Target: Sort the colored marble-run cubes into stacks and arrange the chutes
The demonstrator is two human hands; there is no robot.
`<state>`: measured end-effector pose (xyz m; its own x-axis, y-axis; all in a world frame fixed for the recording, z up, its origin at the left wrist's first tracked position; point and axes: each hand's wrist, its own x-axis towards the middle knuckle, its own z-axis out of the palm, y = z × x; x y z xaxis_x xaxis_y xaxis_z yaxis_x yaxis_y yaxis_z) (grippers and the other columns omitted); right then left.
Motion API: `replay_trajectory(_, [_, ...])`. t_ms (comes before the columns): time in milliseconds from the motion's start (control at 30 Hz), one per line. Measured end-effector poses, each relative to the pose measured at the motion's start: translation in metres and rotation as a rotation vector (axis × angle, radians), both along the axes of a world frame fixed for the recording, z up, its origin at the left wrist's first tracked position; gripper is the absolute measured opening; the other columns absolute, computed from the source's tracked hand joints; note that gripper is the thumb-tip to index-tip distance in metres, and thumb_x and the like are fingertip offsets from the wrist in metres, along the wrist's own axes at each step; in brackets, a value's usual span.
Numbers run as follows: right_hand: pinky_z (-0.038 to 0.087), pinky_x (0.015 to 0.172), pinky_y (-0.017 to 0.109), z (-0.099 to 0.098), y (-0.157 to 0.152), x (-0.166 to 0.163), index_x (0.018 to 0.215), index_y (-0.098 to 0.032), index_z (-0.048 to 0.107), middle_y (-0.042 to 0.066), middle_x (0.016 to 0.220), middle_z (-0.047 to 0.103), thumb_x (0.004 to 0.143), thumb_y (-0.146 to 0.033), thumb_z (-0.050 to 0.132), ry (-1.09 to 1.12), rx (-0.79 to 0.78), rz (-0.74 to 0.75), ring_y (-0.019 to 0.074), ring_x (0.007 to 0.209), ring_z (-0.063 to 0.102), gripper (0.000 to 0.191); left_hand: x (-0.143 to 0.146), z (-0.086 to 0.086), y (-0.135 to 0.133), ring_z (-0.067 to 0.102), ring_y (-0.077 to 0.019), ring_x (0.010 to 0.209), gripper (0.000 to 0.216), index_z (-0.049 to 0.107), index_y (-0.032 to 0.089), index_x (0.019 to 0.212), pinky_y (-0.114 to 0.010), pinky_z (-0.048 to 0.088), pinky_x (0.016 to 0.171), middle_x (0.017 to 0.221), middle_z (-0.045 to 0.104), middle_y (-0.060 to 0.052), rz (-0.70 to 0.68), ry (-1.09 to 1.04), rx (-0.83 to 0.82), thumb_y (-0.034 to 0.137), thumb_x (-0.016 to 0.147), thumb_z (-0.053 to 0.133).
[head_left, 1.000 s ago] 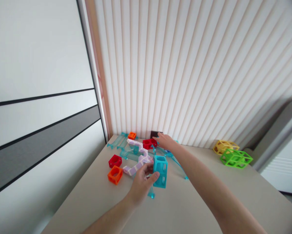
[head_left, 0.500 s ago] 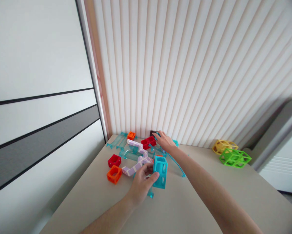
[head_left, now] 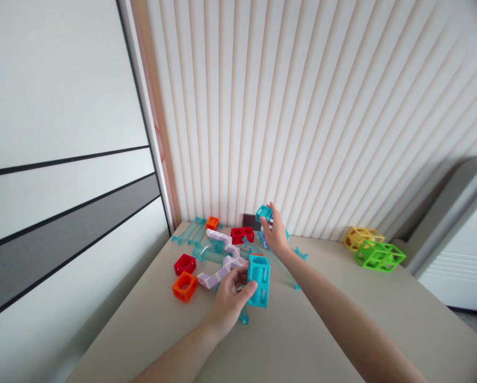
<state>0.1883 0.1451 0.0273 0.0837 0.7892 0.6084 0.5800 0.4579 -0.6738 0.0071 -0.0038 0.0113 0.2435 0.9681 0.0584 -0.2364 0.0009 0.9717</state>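
My left hand (head_left: 231,298) is closed round the left side of a tall blue hollow block stack (head_left: 259,282), which looks like two open cubes, one above the other. Farther back, my right hand (head_left: 276,231) grips a single blue hollow cube block (head_left: 264,213) between thumb and fingers, raised above the pile. A lilac jointed snake puzzle (head_left: 226,263) zigzags just beyond my left hand. Past it lies a pair of joined red hollow blocks (head_left: 242,235), below and left of the raised cube. An orange piece shows partly behind the blue stack.
To the left sit a red block (head_left: 184,264) and an orange block (head_left: 184,287); another orange block (head_left: 212,223) is near the wall. Clear teal track pieces (head_left: 210,252) lie among them. Yellow (head_left: 363,238) and green (head_left: 379,256) lattice toys rest at the right by the ribbed wall (head_left: 282,106).
My right hand has lifted a blue cube block up from the back of the pile. The left hand keeps its hold on the blue stack, almost unmoved.
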Motion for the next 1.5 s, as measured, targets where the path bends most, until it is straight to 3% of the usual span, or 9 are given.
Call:
replay_trajectory(167, [0.053, 0.094, 0.043, -0.004, -0.07, 0.003, 0.148, -0.023, 0.039, 0.012, 0.125, 0.066, 0.086, -0.048, 0.069, 0.593, -0.078, 0.165, 0.0247, 0.106, 0.066, 0.073, 0.0, 0.0, 0.001, 0.068, -0.0236, 0.092, 0.049, 0.068, 0.017, 0.104, -0.031, 0.054, 0.077, 0.099, 0.074, -0.009, -0.012, -0.014, 0.039, 0.056, 0.076, 0.076])
replay_trajectory(267, [0.05, 0.098, 0.042, -0.009, -0.111, 0.01, 0.128, -0.023, 0.057, 0.009, 0.116, 0.069, 0.084, -0.043, 0.073, 0.672, -0.114, 0.21, 0.0253, 0.107, 0.064, 0.05, -0.001, -0.001, 0.002, 0.068, -0.0235, 0.089, 0.05, 0.07, 0.016, 0.105, -0.03, 0.053, 0.075, 0.096, 0.075, -0.009, -0.033, 0.016, 0.036, 0.058, 0.079, 0.073])
replay_trajectory(433, [0.051, 0.094, 0.038, -0.016, -0.15, 0.015, 0.126, -0.029, 0.056, 0.006, 0.12, 0.065, 0.086, -0.039, 0.073, 0.683, -0.147, 0.276, 0.0234, 0.105, 0.061, 0.045, -0.006, -0.004, 0.003, 0.068, -0.0259, 0.096, 0.048, 0.07, 0.016, 0.111, -0.03, 0.053, 0.076, 0.101, 0.075, -0.01, -0.071, 0.093, 0.044, 0.055, 0.083, 0.07])
replay_trajectory(533, [0.05, 0.094, 0.038, -0.019, -0.157, 0.011, 0.124, -0.032, 0.054, 0.005, 0.119, 0.064, 0.087, -0.039, 0.072, 0.726, -0.131, 0.304, 0.0222, 0.103, 0.061, 0.042, -0.007, -0.003, 0.002, 0.067, -0.0264, 0.096, 0.048, 0.07, 0.016, 0.111, -0.03, 0.054, 0.075, 0.1, 0.074, -0.01, -0.089, 0.141, 0.04, 0.054, 0.082, 0.071])
replay_trajectory(733, [0.055, 0.077, 0.032, -0.015, -0.168, 0.002, 0.125, -0.035, 0.052, 0.001, 0.103, 0.066, 0.086, -0.04, 0.073, 0.779, -0.215, 0.415, 0.0187, 0.085, 0.063, 0.044, -0.003, -0.003, -0.003, 0.066, -0.0237, 0.092, 0.045, 0.07, 0.017, 0.112, -0.028, 0.053, 0.072, 0.103, 0.073, -0.01, -0.144, 0.23, 0.08, 0.052, 0.083, 0.071])
replay_trajectory(833, [0.056, 0.083, 0.035, -0.009, -0.174, 0.001, 0.133, -0.036, 0.05, 0.002, 0.109, 0.068, 0.088, -0.042, 0.071, 0.746, -0.287, 0.474, 0.0205, 0.09, 0.065, 0.051, -0.002, -0.002, -0.004, 0.065, -0.0233, 0.091, 0.043, 0.07, 0.017, 0.11, -0.028, 0.053, 0.073, 0.103, 0.072, -0.009, -0.157, 0.234, 0.103, 0.051, 0.083, 0.071])
replay_trajectory(1000, [0.048, 0.103, 0.044, -0.007, -0.174, 0.001, 0.147, -0.038, 0.039, 0.005, 0.134, 0.062, 0.093, -0.046, 0.064, 0.752, -0.273, 0.47, 0.024, 0.115, 0.063, 0.061, -0.001, -0.002, -0.003, 0.066, -0.0249, 0.096, 0.039, 0.069, 0.017, 0.105, -0.03, 0.053, 0.077, 0.101, 0.072, -0.009, -0.152, 0.166, 0.069, 0.051, 0.085, 0.069])
replay_trajectory(1200, [0.046, 0.107, 0.048, -0.007, -0.171, 0.0, 0.13, -0.028, 0.064, 0.008, 0.131, 0.067, 0.089, -0.051, 0.067, 0.749, -0.289, 0.406, 0.0285, 0.118, 0.062, 0.047, -0.002, -0.003, -0.002, 0.067, -0.0247, 0.096, 0.042, 0.069, 0.017, 0.107, -0.029, 0.053, 0.076, 0.103, 0.073, -0.01, -0.159, 0.153, 0.045, 0.052, 0.084, 0.07])
replay_trajectory(1500, [0.045, 0.107, 0.052, -0.004, -0.17, 0.002, 0.127, -0.026, 0.068, 0.007, 0.125, 0.072, 0.087, -0.05, 0.07, 0.73, -0.286, 0.409, 0.0309, 0.115, 0.065, 0.047, -0.003, -0.002, -0.003, 0.066, -0.0238, 0.092, 0.04, 0.07, 0.017, 0.104, -0.029, 0.052, 0.076, 0.099, 0.073, -0.009, -0.168, 0.158, 0.051, 0.051, 0.083, 0.071])
